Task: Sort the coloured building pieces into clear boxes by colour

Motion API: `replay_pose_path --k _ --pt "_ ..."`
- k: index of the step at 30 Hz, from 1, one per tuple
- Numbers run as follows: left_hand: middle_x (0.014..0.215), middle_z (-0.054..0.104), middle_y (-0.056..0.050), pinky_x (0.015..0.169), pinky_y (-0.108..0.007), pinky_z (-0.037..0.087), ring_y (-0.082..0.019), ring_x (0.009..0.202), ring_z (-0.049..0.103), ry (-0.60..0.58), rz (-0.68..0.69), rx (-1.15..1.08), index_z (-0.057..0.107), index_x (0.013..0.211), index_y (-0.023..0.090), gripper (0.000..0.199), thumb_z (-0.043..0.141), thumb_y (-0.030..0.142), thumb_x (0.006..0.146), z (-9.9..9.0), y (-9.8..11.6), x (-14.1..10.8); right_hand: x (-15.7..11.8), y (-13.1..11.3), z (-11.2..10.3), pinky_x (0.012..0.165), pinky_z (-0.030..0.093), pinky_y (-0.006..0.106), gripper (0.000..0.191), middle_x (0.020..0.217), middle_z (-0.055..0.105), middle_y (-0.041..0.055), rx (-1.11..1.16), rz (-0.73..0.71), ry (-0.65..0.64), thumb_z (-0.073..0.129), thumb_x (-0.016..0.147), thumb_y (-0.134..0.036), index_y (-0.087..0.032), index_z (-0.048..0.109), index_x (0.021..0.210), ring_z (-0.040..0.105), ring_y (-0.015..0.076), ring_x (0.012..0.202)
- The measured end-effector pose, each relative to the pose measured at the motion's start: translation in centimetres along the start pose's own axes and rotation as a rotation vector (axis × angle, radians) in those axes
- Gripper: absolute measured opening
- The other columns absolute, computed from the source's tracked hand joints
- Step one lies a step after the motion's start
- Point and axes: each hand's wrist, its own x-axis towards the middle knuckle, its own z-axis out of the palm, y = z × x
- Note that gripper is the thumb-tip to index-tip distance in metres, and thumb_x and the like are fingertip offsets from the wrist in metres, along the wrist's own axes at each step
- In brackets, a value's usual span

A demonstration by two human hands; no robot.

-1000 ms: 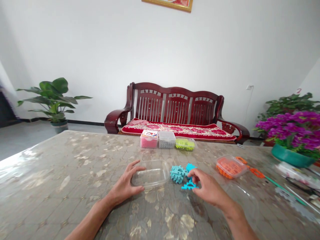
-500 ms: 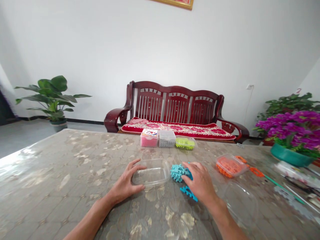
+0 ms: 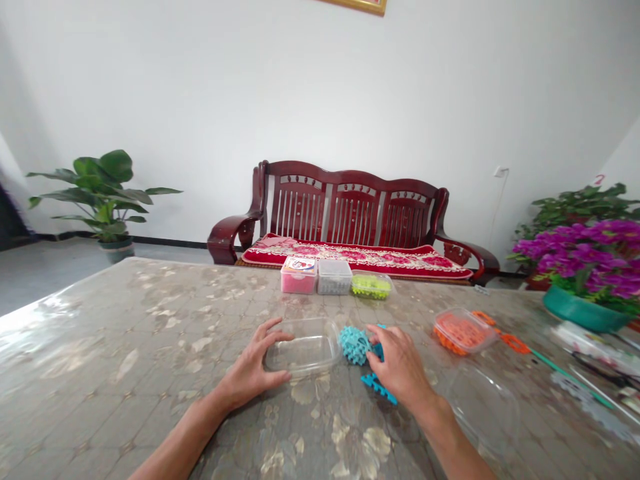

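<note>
Since the earlier frame your right hand (image 3: 400, 367) has slid left off the flat teal plastic pieces (image 3: 379, 388), which now lie at its near edge, and reached the teal toothed cluster (image 3: 355, 344) at centre frame. Your fingers are loosely curled, tips touching the cluster's right side; whether they grip it I cannot tell. The cluster lies just left of those fingertips, between them and the clear empty plastic tub (image 3: 303, 349). Your left hand (image 3: 250, 373) is spread, cupping the tub's left end. Further right sits the clear tub of orange pieces (image 3: 463, 331).
</note>
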Motion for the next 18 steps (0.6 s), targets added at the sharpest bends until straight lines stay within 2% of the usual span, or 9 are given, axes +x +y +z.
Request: replay_pose_path --k 8,13,18 --pt "0.150 0.038 -0.012 0.111 -0.050 0.039 -0.036 0.137 0.041 0.009 0.022 0.021 0.063 0.120 0.025 0.050 0.077 0.036 0.074 0.0 -0.1 -0.1 -0.2 0.2 -0.9 0.093 0.043 0.037 0.050 0.101 0.071 0.0062 0.035 0.038 -0.008 0.052 0.073 -0.008 -0.020 0.065 0.119 0.061 0.0237 0.101" --pt "0.151 0.037 -0.011 0.111 -0.050 0.039 -0.036 0.137 0.041 0.005 0.024 0.016 0.062 0.121 0.026 0.050 0.077 0.033 0.074 0.1 -0.2 -0.2 -0.7 0.8 -2.6 0.091 0.045 0.033 0.046 0.099 0.072 0.0041 0.124 0.023 -0.167 0.051 0.067 -0.007 -0.023 0.072 0.105 0.063 0.0210 0.099" --pt "0.150 0.037 -0.011 0.111 -0.049 0.040 -0.035 0.136 0.042 0.000 0.017 0.008 0.062 0.121 0.025 0.049 0.076 0.034 0.075 0.0 0.2 -0.2 -1.0 1.1 -3.8 0.089 0.045 0.032 0.042 0.099 0.074 0.0033 0.175 -0.037 -0.308 0.054 0.065 -0.010 -0.024 0.074 0.100 0.063 0.0217 0.099"
